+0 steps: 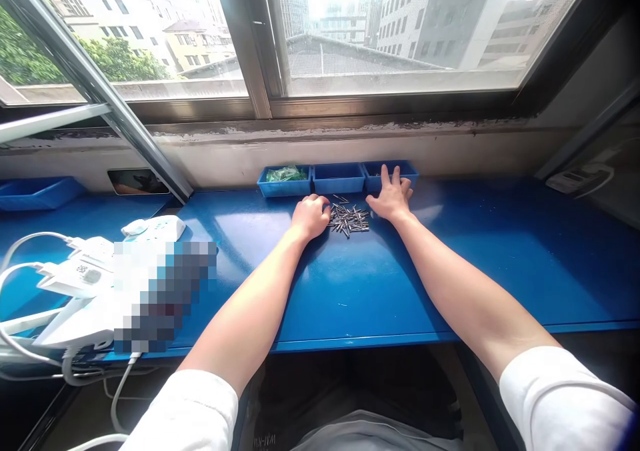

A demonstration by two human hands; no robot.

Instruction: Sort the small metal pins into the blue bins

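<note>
A loose pile of slim silver metal pins [349, 220] lies on the blue tabletop between my hands; whether they are threaded is too small to tell. My left hand [311, 216] rests on the table at the pile's left edge, its fingers curled in, and what they enclose is hidden. To the right of the pile, my right hand [391, 196] has its fingers spread, with the fingertips in front of and over the right blue bin [407, 174]. Small dark pieces show inside that bin, partly covered by the hand.
Beside it stand a bare-bottomed middle blue bin [339, 183] and a left blue bin [284, 188] holding green plastic bags. On the left are a white power strip [160, 228] with plugs and cables, a phone [139, 182], another blue tray [43, 194] and a metal post [145, 148].
</note>
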